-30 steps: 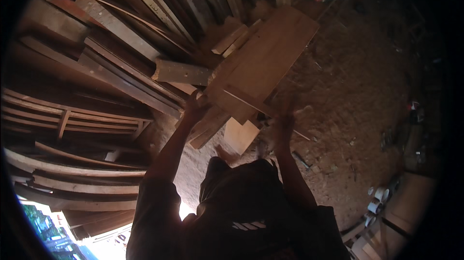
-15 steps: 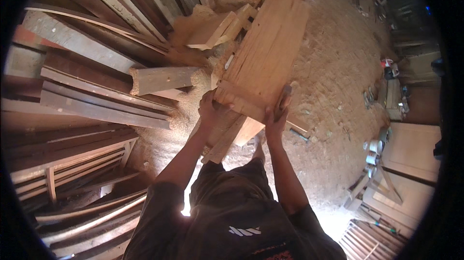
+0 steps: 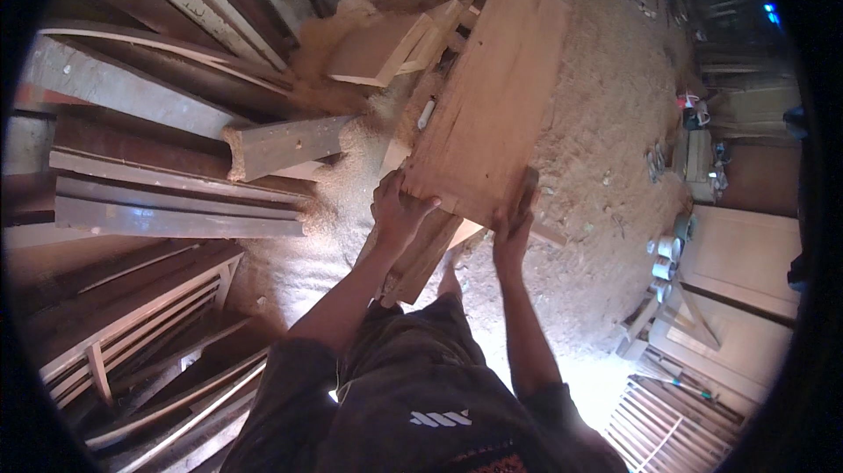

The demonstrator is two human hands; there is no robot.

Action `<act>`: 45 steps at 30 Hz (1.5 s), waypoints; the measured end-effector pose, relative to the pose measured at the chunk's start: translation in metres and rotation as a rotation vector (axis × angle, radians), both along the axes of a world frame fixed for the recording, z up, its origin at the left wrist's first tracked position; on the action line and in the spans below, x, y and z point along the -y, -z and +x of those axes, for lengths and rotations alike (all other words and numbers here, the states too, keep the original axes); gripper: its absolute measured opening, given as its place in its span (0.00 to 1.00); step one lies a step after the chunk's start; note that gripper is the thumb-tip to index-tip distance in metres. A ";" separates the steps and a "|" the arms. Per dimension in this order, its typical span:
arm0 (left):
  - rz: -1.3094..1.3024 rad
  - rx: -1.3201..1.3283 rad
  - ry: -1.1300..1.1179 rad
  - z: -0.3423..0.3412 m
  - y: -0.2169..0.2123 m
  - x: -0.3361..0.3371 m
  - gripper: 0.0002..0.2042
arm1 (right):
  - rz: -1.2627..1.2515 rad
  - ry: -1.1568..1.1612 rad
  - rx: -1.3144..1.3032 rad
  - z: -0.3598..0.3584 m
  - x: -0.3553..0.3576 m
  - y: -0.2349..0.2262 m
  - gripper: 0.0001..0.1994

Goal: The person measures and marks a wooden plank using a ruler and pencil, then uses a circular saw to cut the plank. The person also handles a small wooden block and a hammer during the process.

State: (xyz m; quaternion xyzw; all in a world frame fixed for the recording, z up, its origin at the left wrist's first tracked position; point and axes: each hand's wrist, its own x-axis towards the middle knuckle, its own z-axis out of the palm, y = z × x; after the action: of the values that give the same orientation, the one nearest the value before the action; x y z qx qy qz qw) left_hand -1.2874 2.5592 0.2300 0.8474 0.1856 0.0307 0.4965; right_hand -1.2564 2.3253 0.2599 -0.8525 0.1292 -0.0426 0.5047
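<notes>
A wide, flat wooden board (image 3: 492, 95) lies lengthwise before me, tilted away to the upper right over other timber. My left hand (image 3: 399, 209) is closed on its near left corner, thumb on top along the near edge. At the near right corner my right hand (image 3: 512, 231) grips the same board; its fingers are partly hidden by the edge. A small dark block (image 3: 530, 181) shows just beyond the right fingers; whether the hand touches it I cannot tell. Under the near end, a narrower plank (image 3: 423, 258) runs toward my legs.
Thick offcuts (image 3: 378, 50) lie in sawdust left of the board, next to a white tube-like object (image 3: 427, 113). Long dark beams (image 3: 176, 209) and a slatted frame (image 3: 158, 324) are stacked at left. Pale panels (image 3: 746, 253) stand at right, beyond the sawdust-covered floor (image 3: 606, 148).
A crosswise strip seen at the board's near end no longer shows there. My left hand has shifted right and slightly nearer, its thumb now on the edge. The view has shifted slightly.
</notes>
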 end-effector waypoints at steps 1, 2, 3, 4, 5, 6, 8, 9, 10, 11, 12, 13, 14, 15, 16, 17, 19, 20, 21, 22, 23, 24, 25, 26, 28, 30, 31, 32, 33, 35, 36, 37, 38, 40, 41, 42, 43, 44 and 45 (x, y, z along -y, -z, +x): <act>-0.015 0.004 0.004 -0.001 0.000 -0.001 0.45 | -0.094 0.057 -0.116 -0.010 -0.001 0.000 0.34; -0.024 0.011 0.007 0.000 0.001 -0.002 0.45 | -0.145 0.004 0.006 -0.004 0.002 0.004 0.34; -0.029 0.027 0.018 0.000 0.002 -0.004 0.45 | -0.209 0.004 -0.038 -0.006 0.003 0.005 0.34; -0.031 0.041 0.028 0.001 0.005 -0.006 0.45 | -0.101 -0.022 -0.031 -0.002 0.006 0.006 0.35; -0.034 0.048 0.044 0.001 0.008 -0.007 0.45 | 0.004 -0.034 -0.074 0.000 0.007 0.006 0.36; -0.058 0.039 0.046 0.000 0.011 -0.008 0.45 | 0.125 -0.064 -0.073 -0.001 0.007 0.005 0.37; -0.124 0.065 0.052 0.001 0.019 -0.010 0.45 | -0.046 -0.058 0.057 -0.008 0.006 0.005 0.37; -0.165 0.080 0.040 0.003 0.022 -0.011 0.44 | -0.123 -0.010 -0.027 -0.012 0.005 0.006 0.37; -0.217 0.113 0.031 0.002 0.024 -0.012 0.42 | -0.211 0.021 -0.108 -0.021 0.003 0.008 0.38; -0.276 0.048 0.022 0.001 0.025 -0.013 0.40 | -0.183 0.043 -0.096 -0.023 0.002 0.010 0.38; -0.257 0.130 0.048 0.001 0.026 -0.014 0.40 | -0.145 0.041 0.000 -0.027 0.002 0.014 0.39; -0.239 0.126 0.081 0.000 0.024 -0.016 0.40 | -0.184 0.082 -0.153 -0.026 0.003 0.017 0.39; -0.220 0.123 0.097 0.000 0.023 -0.018 0.40 | -0.165 0.031 -0.051 -0.022 0.005 0.022 0.38; -0.272 0.101 0.110 0.000 0.021 -0.020 0.41 | -0.153 -0.008 -0.002 -0.018 0.008 0.026 0.37; -0.330 0.069 0.109 -0.001 0.018 -0.022 0.41 | -0.142 -0.062 0.078 -0.015 0.010 0.028 0.37; -0.377 0.113 0.121 -0.001 0.017 -0.024 0.42 | -0.115 -0.056 0.008 -0.015 0.011 0.029 0.36; -0.313 0.027 0.135 -0.001 0.016 -0.026 0.43 | -0.038 -0.037 -0.027 -0.016 0.009 0.028 0.36; -0.277 0.042 0.150 -0.001 0.017 -0.026 0.44 | -0.179 -0.037 0.026 -0.024 0.005 0.026 0.35; -0.290 0.041 0.135 -0.003 0.018 -0.025 0.44 | -0.012 -0.053 0.091 -0.022 0.004 0.023 0.36; -0.301 0.052 0.133 -0.004 0.020 -0.024 0.44 | -0.014 -0.068 0.197 -0.029 -0.001 0.021 0.38; -0.317 0.039 0.115 -0.006 0.021 -0.023 0.44 | -0.055 -0.033 0.104 -0.020 0.001 0.019 0.38; -0.241 0.093 0.139 -0.007 0.021 -0.022 0.44 | -0.068 -0.051 0.175 -0.022 -0.002 0.021 0.38; -0.176 0.111 0.151 -0.008 0.020 -0.022 0.44 | -0.120 -0.056 0.124 -0.001 0.004 0.023 0.36; -0.115 0.133 0.168 -0.008 0.017 -0.023 0.44 | -0.161 -0.065 0.144 0.026 0.011 0.025 0.35; -0.172 0.084 0.162 -0.004 0.006 -0.028 0.41 | -0.078 -0.066 0.113 0.063 0.027 0.042 0.36; -0.123 -0.040 0.218 0.014 -0.009 -0.035 0.40 | -0.050 -0.071 0.143 0.088 0.041 0.054 0.36; -0.047 -0.158 0.275 0.027 -0.017 -0.038 0.41 | -0.073 -0.067 0.128 0.097 0.044 0.055 0.36; 0.035 -0.272 0.302 0.037 -0.026 -0.041 0.42 | -0.141 -0.059 0.061 0.098 0.044 0.054 0.36; 0.099 -0.250 0.259 0.048 -0.033 -0.033 0.43 | -0.097 -0.062 0.105 0.097 0.042 0.050 0.36; 0.226 -0.192 0.111 0.075 -0.041 0.002 0.45 | -0.113 -0.078 0.151 0.084 0.032 0.036 0.36; 0.213 -0.200 0.122 0.084 -0.042 0.017 0.50 | -0.071 -0.066 0.122 0.081 0.027 0.028 0.36; 0.289 -0.156 0.077 0.085 -0.040 0.026 0.51 | -0.035 -0.073 0.139 0.073 0.022 0.021 0.36; 0.348 -0.136 0.054 0.084 -0.037 0.035 0.52 | -0.003 -0.115 0.230 0.070 0.019 0.017 0.36; 0.446 -0.102 0.076 0.081 -0.026 0.041 0.55 | -0.109 -0.025 0.033 0.081 0.020 0.014 0.36; 0.452 -0.067 0.084 0.079 -0.021 0.042 0.55 | -0.167 0.034 -0.109 0.092 0.023 0.015 0.37; 0.459 -0.061 0.088 0.077 -0.016 0.042 0.55 | -0.241 -0.042 0.161 0.109 0.025 0.020 0.37; 0.481 0.002 0.063 0.077 -0.012 0.041 0.56 | -0.324 -0.097 0.345 0.134 0.030 0.027 0.38; 0.476 -0.070 0.079 0.077 -0.010 0.040 0.57 | -0.352 -0.130 0.392 0.159 0.039 0.030 0.39; 0.493 -0.075 0.081 0.078 -0.009 0.039 0.58 | -0.312 -0.108 0.289 0.187 0.045 0.030 0.40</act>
State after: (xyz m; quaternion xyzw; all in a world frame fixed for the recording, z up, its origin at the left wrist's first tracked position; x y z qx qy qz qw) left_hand -1.2093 2.5205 0.2391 0.9503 0.1565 0.0234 0.2681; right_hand -1.0699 2.2807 0.2298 -0.9110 0.0017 -0.1569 0.3814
